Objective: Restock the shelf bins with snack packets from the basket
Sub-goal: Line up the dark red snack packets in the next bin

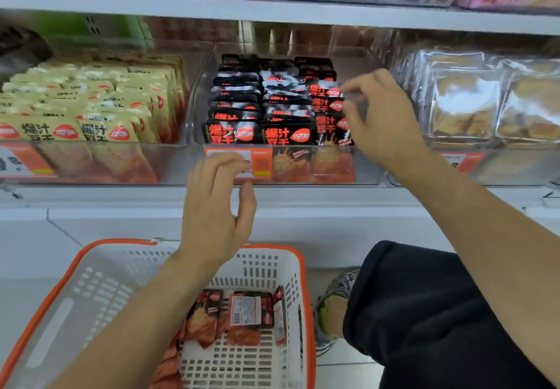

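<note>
From the head camera, the right hand [383, 115] was up in the middle bin [368, 158], fingers curled at the right-hand row of black packets [328, 109]. It seemed to be pinching or nudging the top edge of one, though blur at the fingertips left me unable to say whether it truly gripped anything. The left hand [216, 203] hung loose in front of the bin's price label [239, 161], fingers relaxed, holding nothing, just above the basket [194, 244].

Down in that basket, a few red packets [242, 316] lay flat in the far right corner, so stock was left to move. The bin looked nearly full: three rows standing on edge, tight together.

Here was the risk. The right row stood beside an open strip along the bin's right wall, and a careless push there could have tipped those packets sideways into the gap, spoiling the facing. Forcing another packet into rows that crowded could have buckled it or popped a neighbour over the low front lip onto the floor.

The yellow packets [91, 109] sat in the next bin to the left, with matching print, so a red one dropped there would have been misfiled. The left hand, reaching down blind while the eyes stayed on the shelf, could also have knocked the basket rim.
</note>
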The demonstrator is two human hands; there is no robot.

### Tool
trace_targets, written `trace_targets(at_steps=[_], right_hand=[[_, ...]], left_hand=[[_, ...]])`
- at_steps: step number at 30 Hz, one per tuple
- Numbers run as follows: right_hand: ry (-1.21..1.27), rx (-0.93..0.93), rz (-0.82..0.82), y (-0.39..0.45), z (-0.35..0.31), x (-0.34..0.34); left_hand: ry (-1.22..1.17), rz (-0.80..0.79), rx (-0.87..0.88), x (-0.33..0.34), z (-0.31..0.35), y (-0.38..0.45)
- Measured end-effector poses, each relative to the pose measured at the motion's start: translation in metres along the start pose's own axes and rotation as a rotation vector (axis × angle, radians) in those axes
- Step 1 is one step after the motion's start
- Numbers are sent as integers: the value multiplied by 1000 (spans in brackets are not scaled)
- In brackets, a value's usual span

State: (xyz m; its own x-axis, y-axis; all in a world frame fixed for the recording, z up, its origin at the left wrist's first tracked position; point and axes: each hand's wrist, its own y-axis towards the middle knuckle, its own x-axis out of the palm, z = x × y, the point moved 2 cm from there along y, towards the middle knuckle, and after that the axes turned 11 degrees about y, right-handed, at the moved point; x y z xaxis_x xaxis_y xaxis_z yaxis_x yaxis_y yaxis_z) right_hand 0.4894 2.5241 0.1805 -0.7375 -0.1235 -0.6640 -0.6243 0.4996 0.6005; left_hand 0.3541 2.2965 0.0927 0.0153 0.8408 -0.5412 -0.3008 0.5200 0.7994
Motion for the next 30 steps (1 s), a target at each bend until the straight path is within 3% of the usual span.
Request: trace_targets(at_steps=[2,3,5,8,11,15,17,25,30], right_hand=[[148,-146,116,-27,-40,9],[221,-186,54,-46,-58,24],[326,-176,-229,-88,-84,69],[340,-12,-708,-153,-98,146],[312,193,-1031,-208,-102,210],[300,426,-1209,-255,-104,273],[342,545,-1226,-269,-106,291],[325,840,-1206,-289,-98,345],[411,955,-1093,-282,-99,385]], left_hand=[[-56,-113,-123,2,-20,-32],[-44,-224,-226,7,-36,-53],[26,-511,-483,18,-77,-108],[186,-932,-780,15,-125,-192],[276,-1169,-973,-3,-149,-261],[349,-1101,-1167,-13,-178,-314],[375,-1110,-1150,-8,-187,-318],[377,-1136,-1138,25,-219,-328],[333,-906,-1202,25,-210,-329]])
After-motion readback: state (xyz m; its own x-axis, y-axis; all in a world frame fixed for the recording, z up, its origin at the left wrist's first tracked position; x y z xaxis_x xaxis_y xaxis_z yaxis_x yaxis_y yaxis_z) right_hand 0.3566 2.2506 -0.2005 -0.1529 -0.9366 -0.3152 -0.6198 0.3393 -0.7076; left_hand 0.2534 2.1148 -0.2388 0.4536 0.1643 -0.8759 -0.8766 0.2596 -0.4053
